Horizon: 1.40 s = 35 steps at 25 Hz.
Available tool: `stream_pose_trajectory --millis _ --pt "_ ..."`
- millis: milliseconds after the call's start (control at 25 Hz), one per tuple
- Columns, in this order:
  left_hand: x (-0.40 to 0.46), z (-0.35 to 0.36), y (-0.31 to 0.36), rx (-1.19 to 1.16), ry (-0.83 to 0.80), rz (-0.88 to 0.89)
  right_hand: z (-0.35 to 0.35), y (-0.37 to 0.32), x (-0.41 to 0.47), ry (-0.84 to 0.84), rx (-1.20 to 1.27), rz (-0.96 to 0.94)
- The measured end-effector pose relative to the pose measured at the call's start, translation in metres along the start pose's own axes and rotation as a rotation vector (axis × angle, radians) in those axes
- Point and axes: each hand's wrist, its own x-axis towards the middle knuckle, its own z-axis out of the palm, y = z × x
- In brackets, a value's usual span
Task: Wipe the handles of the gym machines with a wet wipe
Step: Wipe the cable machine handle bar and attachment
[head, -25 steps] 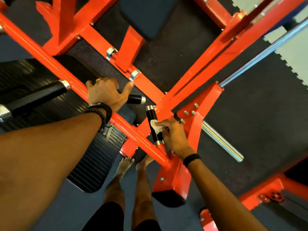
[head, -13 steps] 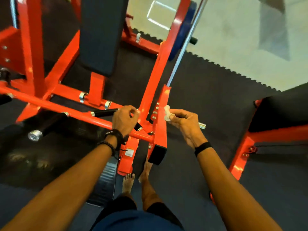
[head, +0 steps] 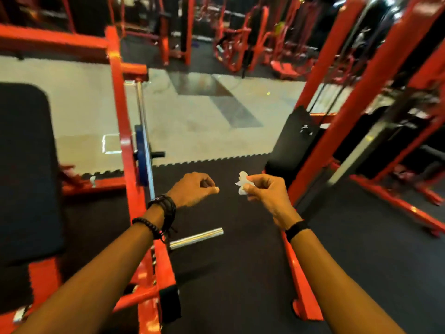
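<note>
Wipe [head: 243, 183]: crumpled, white, pinched in the fingertips of the right hand [head: 265, 191], held in the air over the dark mat [head: 240, 273], clear of all equipment. Left hand [head: 193, 189]: loosely curled, grasping nothing, just beside the wipe, apart from it. Red frame [head: 125, 131] with chrome bar [head: 196, 238] stands left; red uprights [head: 322, 68] right.

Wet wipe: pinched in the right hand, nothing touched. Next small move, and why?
Probably carry the wet wipe toward the red machine frame on the right and look for its handle. The right hand pinches the wipe in mid-air, the left hand is loosely curled and holds nothing, and neither touches any machine. No handle shows clearly in this blurred view.
</note>
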Motion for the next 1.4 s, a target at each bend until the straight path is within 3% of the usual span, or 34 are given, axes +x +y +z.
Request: stream_pose_trajectory --millis 160,400,600,800,1160,1400 --pt "0.031 0.004 0.088 0.069 -0.023 0.219 -0.074 -0.032 -0.009 0.144 -0.084 -0.108" --pt "0.049 0.036 0.220 0.080 0.031 0.497 -0.174 -0.047 -0.044 0.491 -0.112 -0.140" --pt "0.038 0.077 0.301 0.086 0.026 0.687 -0.244 -0.061 -0.082 0.639 -0.112 -0.205" --pt "0.021 0.117 0.330 0.090 0.033 0.742 -0.287 -0.066 -0.118 0.702 -0.074 -0.243" --pt "-0.052 0.197 0.378 0.126 0.082 0.712 -0.360 -0.046 -0.199 0.594 -0.022 -0.269" --pt "-0.082 0.267 0.427 0.205 0.040 0.724 -0.439 -0.036 -0.263 0.635 -0.032 -0.280"
